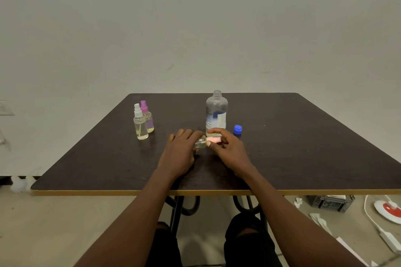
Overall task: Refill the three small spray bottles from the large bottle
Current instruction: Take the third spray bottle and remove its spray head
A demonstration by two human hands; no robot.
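A small clear spray bottle [201, 142] with yellowish liquid is held on its side just above the dark table [303, 147]. My left hand [181, 154] grips its body. My right hand [227, 147] pinches its pink spray cap [213, 140]. Right behind my hands stands the large clear bottle [216, 112], uncapped, with a white and blue label. Its blue cap [237, 129] lies to its right. Two more small spray bottles stand upright at the left: a white-topped one [140, 122] in front and a purple-topped one [147, 117] touching behind it.
The table's near edge [152, 192] runs across the frame, with metal legs below it. On the floor at the right lie a grey crate [331, 202], white papers and a white cable with a red and white device [390, 211]. A plain wall is behind.
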